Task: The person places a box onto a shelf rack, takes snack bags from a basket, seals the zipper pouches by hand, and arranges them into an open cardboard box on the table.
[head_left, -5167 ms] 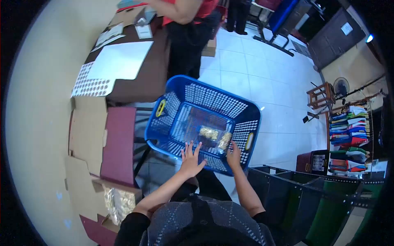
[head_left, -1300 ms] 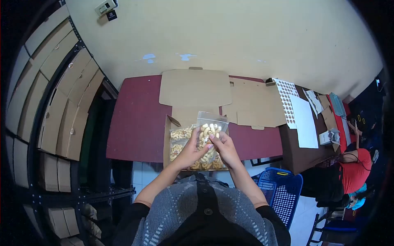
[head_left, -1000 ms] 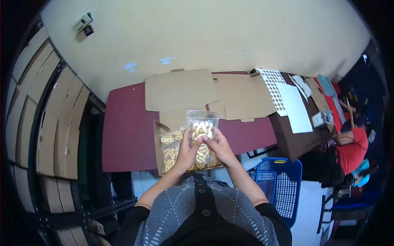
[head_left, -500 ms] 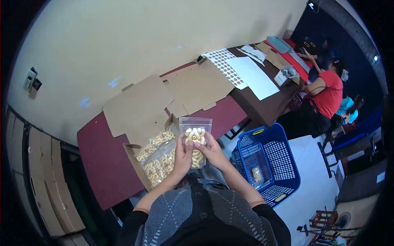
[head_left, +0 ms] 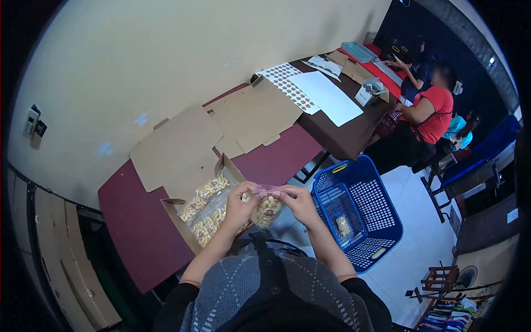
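Note:
A clear zip bag of pale cashew-like pieces (head_left: 267, 212) hangs upright in front of my body, pinched along its top edge by both hands. My left hand (head_left: 240, 206) grips the top's left part, and my right hand (head_left: 300, 205) grips the right part. Just left of the bag, an open cardboard box (head_left: 179, 224) on the table holds several similar bags (head_left: 206, 210). Down to the right, a blue basket (head_left: 390, 221) stands on the floor with one small bag (head_left: 343, 226) in it.
The box rests on a maroon table (head_left: 138, 238) with flattened cardboard (head_left: 177, 145) behind. On a brown table (head_left: 345, 135) lie a white sheet (head_left: 326, 98) and a sticker sheet (head_left: 287, 83). A person in red (head_left: 437, 113) sits beside it. Dark shelving with boxes (head_left: 61, 243) is at left.
My hands have moved from the bag's middle to its top edge, and the bag now hangs lower. Since the earliest frame, the view has turned from the basket toward the table and box.

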The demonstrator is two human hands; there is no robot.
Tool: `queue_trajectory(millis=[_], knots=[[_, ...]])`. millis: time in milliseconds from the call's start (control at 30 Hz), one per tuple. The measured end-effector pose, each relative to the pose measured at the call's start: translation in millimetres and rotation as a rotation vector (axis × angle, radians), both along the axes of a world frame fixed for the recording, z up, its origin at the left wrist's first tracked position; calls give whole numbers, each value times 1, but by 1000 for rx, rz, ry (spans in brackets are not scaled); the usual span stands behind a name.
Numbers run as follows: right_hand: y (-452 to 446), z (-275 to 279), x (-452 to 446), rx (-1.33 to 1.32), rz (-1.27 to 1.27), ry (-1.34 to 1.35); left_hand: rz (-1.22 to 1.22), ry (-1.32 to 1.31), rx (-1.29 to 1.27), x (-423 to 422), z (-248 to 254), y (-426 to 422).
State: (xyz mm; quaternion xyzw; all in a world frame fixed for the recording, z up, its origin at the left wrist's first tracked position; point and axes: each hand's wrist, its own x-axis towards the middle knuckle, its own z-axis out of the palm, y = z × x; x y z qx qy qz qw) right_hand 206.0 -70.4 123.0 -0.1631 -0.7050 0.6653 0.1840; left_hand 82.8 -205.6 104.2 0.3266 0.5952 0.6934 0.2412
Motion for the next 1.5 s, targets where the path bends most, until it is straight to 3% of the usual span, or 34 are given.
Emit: queue_trajectory(millis=[100, 167, 300, 367, 433, 500, 567, 700, 767, 833, 900, 933, 967, 1033, 1100, 1200, 1300, 1367, 1433, 1500], knots=[[6, 2, 6, 19, 180, -16, -152, -16, 9, -12, 4, -15], [7, 5, 11, 57, 360, -75, -159, 112, 17, -18, -2, -24], [5, 15, 11, 50, 529, -130, -227, -100, -29, -20, 2, -34], [-2, 15, 5, 29, 525, -101, -179, -156, -36, -22, 9, -34], [-11, 12, -6, 212, 197, 59, -88, -40, -22, -21, 14, -33], [-14, 8, -16, 255, -28, 122, 157, 138, 29, -17, 25, -36], [-22, 6, -25, 226, -107, 110, 89, 253, -50, -18, 27, -45], [-50, 20, -46, 483, 14, 264, 67, 417, -60, 1, 26, -47], [-65, 16, -59, 227, 96, 370, 141, 237, 66, 4, 24, -53], [-71, 9, -74, 285, 132, 346, 277, 192, 108, 4, 26, -64], [-77, 8, -86, 510, 32, 278, 401, 187, 51, -2, 11, -72], [-85, 15, -90, 449, 10, 240, 457, 113, 0, 1, 25, -78], [-89, 16, -95, 452, 47, 252, 494, 115, 6, -1, 20, -86], [-97, 14, -107, 205, 90, 289, 515, 112, 52, -6, 11, -105], [-101, 3, -116, 178, 269, 288, 577, 198, 18, -8, 15, -119], [-117, -3, -114, 55, 452, 218, 528, 176, -174, -4, 11, -150], [-139, -2, -118, -131, 626, 261, 533, 220, -104, 2, 10, -181], [-144, 1, -122, -84, 703, 219, 455, 195, -161, 8, 22, -209], [-147, 0, -129, -101, 937, 171, 421, 195, -228, 18, 32, -223], [-146, 4, -133, -63, 1006, 167, 503, 149, -237, 28, 34, -225]])
